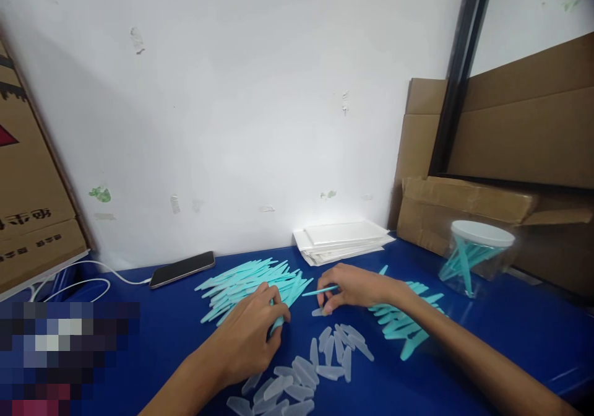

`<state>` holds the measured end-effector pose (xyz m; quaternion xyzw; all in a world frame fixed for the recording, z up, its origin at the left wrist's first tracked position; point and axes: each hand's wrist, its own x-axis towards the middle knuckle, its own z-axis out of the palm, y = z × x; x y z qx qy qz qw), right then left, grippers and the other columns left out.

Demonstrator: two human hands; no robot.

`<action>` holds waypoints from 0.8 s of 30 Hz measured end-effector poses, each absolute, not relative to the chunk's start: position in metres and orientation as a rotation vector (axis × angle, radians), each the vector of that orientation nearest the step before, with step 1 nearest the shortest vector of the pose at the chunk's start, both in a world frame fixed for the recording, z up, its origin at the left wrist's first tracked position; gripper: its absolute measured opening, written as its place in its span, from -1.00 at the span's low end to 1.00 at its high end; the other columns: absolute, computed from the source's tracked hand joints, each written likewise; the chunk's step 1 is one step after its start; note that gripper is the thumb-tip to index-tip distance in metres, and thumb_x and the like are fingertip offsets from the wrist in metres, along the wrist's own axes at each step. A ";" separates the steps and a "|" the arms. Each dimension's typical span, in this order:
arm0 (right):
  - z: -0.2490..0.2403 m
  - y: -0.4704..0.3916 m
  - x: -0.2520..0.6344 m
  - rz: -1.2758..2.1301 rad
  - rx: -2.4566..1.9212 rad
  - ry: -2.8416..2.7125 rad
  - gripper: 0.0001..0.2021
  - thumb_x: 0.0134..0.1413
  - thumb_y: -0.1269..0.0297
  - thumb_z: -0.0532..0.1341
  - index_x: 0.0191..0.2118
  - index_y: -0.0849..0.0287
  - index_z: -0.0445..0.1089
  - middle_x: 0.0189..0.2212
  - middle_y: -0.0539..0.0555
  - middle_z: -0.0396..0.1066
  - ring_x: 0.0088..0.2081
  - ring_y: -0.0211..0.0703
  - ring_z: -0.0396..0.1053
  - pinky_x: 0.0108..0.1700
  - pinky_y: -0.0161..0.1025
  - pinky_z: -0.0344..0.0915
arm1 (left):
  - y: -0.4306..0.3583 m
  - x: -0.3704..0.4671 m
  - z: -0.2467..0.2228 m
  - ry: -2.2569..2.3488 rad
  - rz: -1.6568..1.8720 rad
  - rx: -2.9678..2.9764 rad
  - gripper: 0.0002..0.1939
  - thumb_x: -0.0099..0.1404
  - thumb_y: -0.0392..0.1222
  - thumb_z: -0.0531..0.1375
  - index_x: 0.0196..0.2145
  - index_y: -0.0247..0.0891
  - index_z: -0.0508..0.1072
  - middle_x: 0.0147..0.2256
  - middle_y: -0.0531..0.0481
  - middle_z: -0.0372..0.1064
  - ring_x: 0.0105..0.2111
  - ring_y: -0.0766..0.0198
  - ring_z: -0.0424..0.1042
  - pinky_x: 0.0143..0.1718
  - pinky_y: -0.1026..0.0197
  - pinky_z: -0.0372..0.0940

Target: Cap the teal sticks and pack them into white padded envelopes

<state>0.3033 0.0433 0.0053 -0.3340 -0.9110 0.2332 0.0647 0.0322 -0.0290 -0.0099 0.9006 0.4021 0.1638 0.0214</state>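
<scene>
A pile of slim teal sticks (pixel 245 286), which look like eyebrow razors, lies at centre left. Beside its right front edge my left hand (pixel 253 335) is closed, with a teal stick (pixel 277 324) showing between the fingers and thumb. My right hand (pixel 350 287) is closed on another teal stick (pixel 320 291), which points left. Its thumb and fingertip are also at a translucent cap (pixel 318 312); I cannot tell if they grip it. Loose translucent blade caps (pixel 304 372) are scattered in front of both hands. A second teal group (pixel 403 323) lies partly behind my right forearm.
A clear jar (pixel 477 261) with a white lid, holding teal sticks, stands at right. White flat sheets (pixel 343 239) are stacked by the wall. A phone (pixel 182 270) with a white cable lies at back left. Cardboard boxes (pixel 468 215) flank the blue table (pixel 501 348).
</scene>
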 end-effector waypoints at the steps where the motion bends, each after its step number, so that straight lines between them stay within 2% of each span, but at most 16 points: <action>1: 0.005 0.044 0.303 0.664 -1.022 -2.750 -0.70 0.14 -0.02 0.30 -0.24 0.13 0.55 -0.37 0.00 0.50 -0.38 -0.19 0.40 -0.41 -0.33 0.10 | -0.029 0.032 -0.009 1.260 0.492 2.784 -0.76 0.27 -0.37 0.11 -0.21 -0.09 0.48 -0.18 -0.02 0.36 -0.12 0.14 0.42 0.25 -0.18 0.14; 4: 0.005 0.042 0.302 0.519 -1.047 -2.753 -0.76 0.17 0.05 0.31 -0.23 0.12 0.54 -0.30 0.03 0.53 -0.31 -0.14 0.43 -0.35 -0.32 0.14 | -0.030 0.032 -0.007 1.280 0.486 2.784 -0.78 0.28 -0.37 0.08 -0.22 -0.11 0.46 -0.18 -0.04 0.35 -0.10 0.10 0.39 0.14 -0.12 0.25; 7: 0.004 0.036 0.297 0.373 -1.007 -2.751 -0.79 0.24 0.09 0.26 -0.19 0.12 0.49 -0.21 0.06 0.53 -0.22 -0.09 0.45 -0.29 -0.30 0.18 | -0.030 0.034 -0.008 1.256 0.527 2.819 -0.82 0.35 -0.30 0.06 -0.19 -0.12 0.44 -0.19 -0.06 0.36 -0.16 0.13 0.38 -0.06 0.02 0.35; 9: 0.004 0.032 0.293 0.273 -0.982 -2.737 -0.81 0.30 0.12 0.21 -0.15 0.11 0.44 -0.22 0.06 0.54 -0.24 -0.08 0.47 -0.31 -0.29 0.17 | -0.029 0.036 -0.010 1.245 0.600 2.839 -0.81 0.40 -0.24 0.04 -0.11 -0.13 0.41 -0.18 -0.06 0.37 -0.18 0.14 0.38 -0.15 0.08 0.35; 13: 0.005 0.022 0.284 0.203 -0.905 -2.683 -0.85 0.36 0.28 0.12 -0.03 0.06 0.35 -0.28 0.01 0.55 -0.32 -0.11 0.47 -0.33 -0.29 0.14 | -0.026 0.040 -0.014 1.231 0.770 2.824 -0.69 0.44 -0.17 0.05 0.11 -0.10 0.31 -0.11 -0.08 0.40 -0.15 0.14 0.41 -0.18 0.13 0.33; 15: 0.006 0.016 0.280 0.236 -0.845 -2.657 -0.81 0.32 0.38 0.11 -0.02 0.04 0.34 -0.23 0.00 0.55 -0.26 -0.12 0.47 -0.30 -0.30 0.16 | -0.025 0.041 -0.016 1.205 0.800 2.821 -0.72 0.45 -0.16 0.06 0.08 -0.09 0.35 -0.13 -0.07 0.43 -0.16 0.15 0.42 -0.19 0.14 0.32; 18: 0.006 0.010 0.275 0.295 -0.790 -2.637 -0.76 0.27 0.47 0.11 -0.04 0.04 0.36 -0.21 0.00 0.53 -0.24 -0.16 0.46 -0.28 -0.32 0.18 | -0.024 0.042 -0.018 1.176 0.835 2.804 -0.78 0.48 -0.15 0.04 -0.07 -0.10 0.46 -0.26 -0.02 0.47 -0.26 0.19 0.43 -0.28 0.18 0.28; 21: 0.006 0.011 0.276 0.313 -0.803 -2.612 -0.76 0.26 0.38 0.18 0.01 0.05 0.34 -0.21 -0.01 0.51 -0.24 -0.16 0.44 -0.26 -0.31 0.21 | -0.022 0.040 -0.018 1.208 0.944 2.729 -0.78 0.48 -0.16 0.04 -0.16 -0.13 0.50 -0.29 0.01 0.50 -0.29 0.22 0.45 -0.30 0.21 0.28; 24: 0.007 0.018 0.283 0.261 -0.880 -2.557 -0.57 0.18 0.12 0.30 0.11 0.06 0.26 -0.16 0.04 0.46 -0.21 -0.11 0.40 -0.24 -0.28 0.23 | -0.018 0.036 -0.016 1.303 1.077 2.635 -0.79 0.45 -0.16 0.08 -0.19 -0.17 0.51 -0.27 0.00 0.51 -0.28 0.22 0.47 -0.27 0.20 0.30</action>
